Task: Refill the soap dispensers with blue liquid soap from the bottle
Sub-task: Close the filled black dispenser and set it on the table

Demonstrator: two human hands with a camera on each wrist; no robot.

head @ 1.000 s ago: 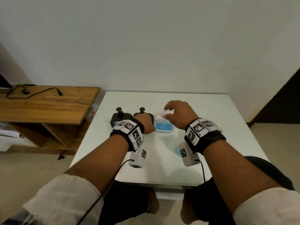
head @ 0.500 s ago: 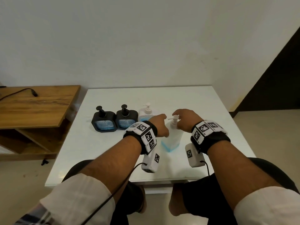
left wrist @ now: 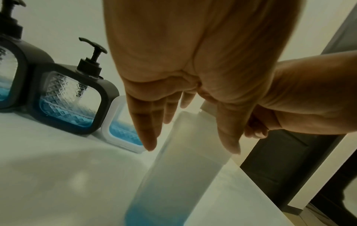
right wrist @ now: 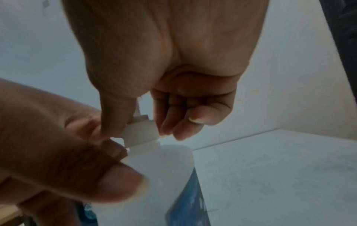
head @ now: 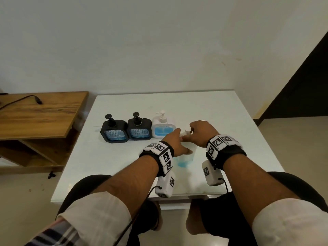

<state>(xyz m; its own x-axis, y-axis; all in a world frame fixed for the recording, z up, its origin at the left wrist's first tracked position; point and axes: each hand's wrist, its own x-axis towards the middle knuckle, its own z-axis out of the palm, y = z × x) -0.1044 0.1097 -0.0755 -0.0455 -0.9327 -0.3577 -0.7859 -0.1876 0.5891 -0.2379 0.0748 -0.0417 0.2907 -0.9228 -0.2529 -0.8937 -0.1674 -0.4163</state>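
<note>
- The head view looks forward and down from above the seated person onto the tabletop (head: 221,110).
- The left wrist view looks along the palm, very close to the bottle (left wrist: 185,160).
- The right wrist view looks likewise, close on the bottle's cap (right wrist: 141,131).
- All three share the bottle.

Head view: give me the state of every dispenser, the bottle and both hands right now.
Left black dispenser: upright, pump on, some blue soap inside.
Right black dispenser: upright, pump on, some blue soap inside.
White dispenser: upright, pump on, partly filled with blue soap.
Soap bottle: upright on the white table, cap on, little blue soap left.
Left hand: holds the bottle's body.
Right hand: fingers pinch the cap.
</note>
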